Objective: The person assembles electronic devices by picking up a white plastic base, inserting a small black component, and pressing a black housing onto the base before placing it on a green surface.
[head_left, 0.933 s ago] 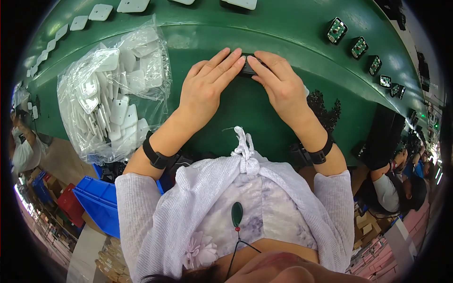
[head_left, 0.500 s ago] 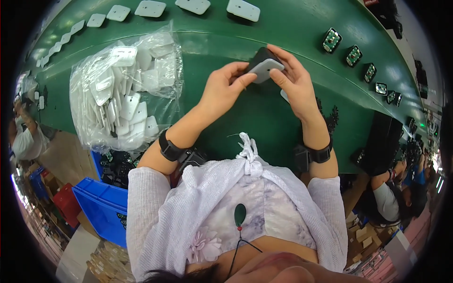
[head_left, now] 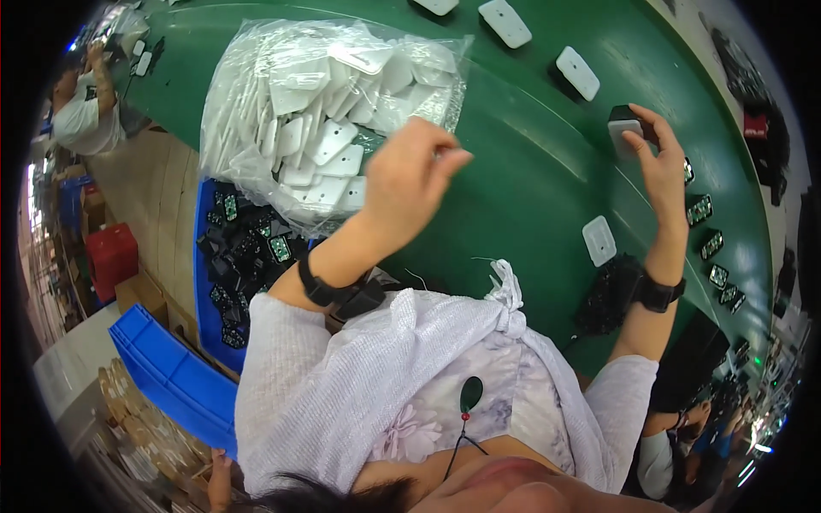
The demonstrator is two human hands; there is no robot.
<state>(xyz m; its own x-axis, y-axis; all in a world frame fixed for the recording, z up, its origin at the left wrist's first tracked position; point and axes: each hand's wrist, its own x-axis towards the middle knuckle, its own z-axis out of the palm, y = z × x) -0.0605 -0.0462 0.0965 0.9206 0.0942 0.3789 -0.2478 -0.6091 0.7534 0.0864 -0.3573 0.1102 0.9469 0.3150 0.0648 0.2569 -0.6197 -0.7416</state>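
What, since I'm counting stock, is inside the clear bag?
Many flat white plates, some with dark spots, lie in the clear bag; whatever lies beneath the top ones is covered.

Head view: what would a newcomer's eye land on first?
Most likely the big clear bag of white plates, left of centre on the green table. Then the two-tone case in the right hand, at right. Below the bag in the picture, a blue bin of dark parts stands out.

White sleeves (head_left: pixel 282 346), black wristbands (head_left: pixel 660 296), green pendant (head_left: pixel 471 394)
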